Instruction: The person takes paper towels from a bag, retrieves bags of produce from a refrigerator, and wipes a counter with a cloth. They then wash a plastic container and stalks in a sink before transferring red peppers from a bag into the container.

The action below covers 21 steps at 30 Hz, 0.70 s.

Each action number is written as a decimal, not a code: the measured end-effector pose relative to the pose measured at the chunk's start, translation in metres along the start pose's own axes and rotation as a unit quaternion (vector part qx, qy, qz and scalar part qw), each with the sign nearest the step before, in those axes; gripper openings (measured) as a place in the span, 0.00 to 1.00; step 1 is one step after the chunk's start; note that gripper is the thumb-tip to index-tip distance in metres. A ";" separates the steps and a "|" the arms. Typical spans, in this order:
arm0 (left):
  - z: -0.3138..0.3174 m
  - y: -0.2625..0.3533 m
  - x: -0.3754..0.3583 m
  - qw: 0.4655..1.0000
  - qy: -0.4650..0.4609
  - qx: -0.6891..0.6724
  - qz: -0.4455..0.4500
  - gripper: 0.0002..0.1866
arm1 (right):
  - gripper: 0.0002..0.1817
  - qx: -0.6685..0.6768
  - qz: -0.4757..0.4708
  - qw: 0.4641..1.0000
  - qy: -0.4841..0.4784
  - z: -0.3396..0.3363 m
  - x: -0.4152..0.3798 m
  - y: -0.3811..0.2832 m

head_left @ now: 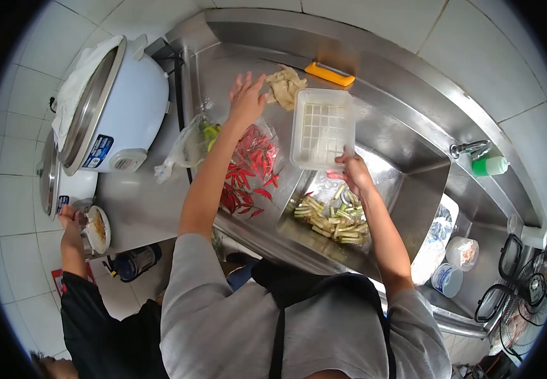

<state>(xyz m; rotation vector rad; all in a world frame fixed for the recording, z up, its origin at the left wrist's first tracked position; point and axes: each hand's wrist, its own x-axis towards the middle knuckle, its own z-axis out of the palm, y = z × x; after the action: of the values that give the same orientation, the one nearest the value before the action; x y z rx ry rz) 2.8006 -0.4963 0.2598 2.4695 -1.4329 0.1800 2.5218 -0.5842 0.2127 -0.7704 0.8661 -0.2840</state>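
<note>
My right hand [354, 172] grips the near edge of a translucent plastic container [324, 129] with a grid-like base, held over the sink's far left part. My left hand [246, 100] is stretched out over the steel counter, fingers apart and holding nothing. Just right of it lies a crumpled tan cloth [286, 84]. Under and beside my left forearm are red chillies [262, 155], partly in a clear plastic bag, with some loose. A second clear bag [188, 148] holds something green. Cut pale-green stalks [336, 221] lie in the sink below my right hand.
An orange-handled knife [329, 74] lies along the back. Left stand a large rice cooker [138, 95] and a smaller cooker [78, 189]. A co-worker's hand [68, 218] is beside a plate of food [98, 230]. Right are a tap [472, 149], green bottle [491, 166] and fan [534, 284].
</note>
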 end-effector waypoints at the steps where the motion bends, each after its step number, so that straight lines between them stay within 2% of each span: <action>1: -0.008 -0.002 -0.014 1.000 -0.008 -0.010 -0.013 0.27 | 0.21 0.002 0.001 1.000 -0.003 0.005 0.004 0.002; 3: -0.019 0.003 -0.040 1.000 -0.014 -0.018 -0.021 0.27 | 0.18 -0.030 0.010 0.998 -0.045 0.009 0.017 0.009; 4: -0.023 0.007 -0.053 0.999 -0.032 -0.028 -0.032 0.26 | 0.23 -0.050 0.023 0.998 -0.041 0.006 0.028 0.015; 5: -0.027 0.011 -0.065 0.997 -0.050 -0.037 -0.042 0.25 | 0.23 -0.046 0.019 0.998 -0.042 -0.001 0.036 0.020; 6: -0.032 0.016 -0.074 0.998 -0.046 -0.034 -0.038 0.25 | 0.27 -0.167 -0.124 0.978 0.014 -0.012 0.047 0.023; 7: -0.035 0.020 -0.085 0.996 -0.033 -0.080 -0.033 0.25 | 0.31 -0.282 -0.262 0.920 0.071 -0.010 0.040 0.011; 8: -0.037 0.023 -0.099 0.991 -0.024 -0.126 -0.034 0.24 | 0.38 -0.420 -0.390 0.802 0.167 -0.021 0.026 -0.003; 9: -0.038 0.025 -0.113 0.991 -0.026 -0.125 -0.038 0.24 | 0.40 -0.453 -0.482 0.720 0.212 -0.012 -0.015 -0.039; 11: -0.040 0.030 -0.137 0.986 0.026 -0.161 -0.039 0.22 | 0.42 -0.456 -0.467 0.704 0.281 -0.006 -0.066 -0.084; 12: -0.036 0.030 -0.148 0.983 0.050 -0.173 -0.029 0.21 | 0.42 -0.455 -0.469 0.703 0.279 -0.016 -0.063 -0.084; 14: -0.029 0.038 -0.170 0.984 0.036 -0.170 -0.039 0.21 | 0.43 -0.542 -0.591 0.517 0.300 -0.046 -0.042 -0.073; 15: -0.025 0.043 -0.180 0.985 0.019 -0.166 -0.051 0.21 | 0.41 -0.563 -0.579 0.518 0.281 -0.051 -0.026 -0.061; 17: -0.013 0.054 -0.196 0.987 -0.003 -0.153 -0.044 0.21 | 0.37 -0.739 -0.552 0.363 0.129 -0.063 -0.017 -0.045; 18: -0.015 0.058 -0.197 0.989 -0.027 -0.136 -0.040 0.21 | 0.37 -0.737 -0.554 0.364 0.133 -0.060 -0.021 -0.048; 21: -0.017 0.065 -0.194 0.988 -0.014 -0.152 -0.027 0.21 | 0.39 -0.701 -0.567 0.397 0.172 -0.049 -0.026 -0.062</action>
<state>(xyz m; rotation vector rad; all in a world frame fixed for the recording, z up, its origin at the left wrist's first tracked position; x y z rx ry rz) 2.6477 -0.3605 0.2403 2.2651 -1.2933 -0.0801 2.4726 -0.6383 0.2518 -3.0708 0.6326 -0.9848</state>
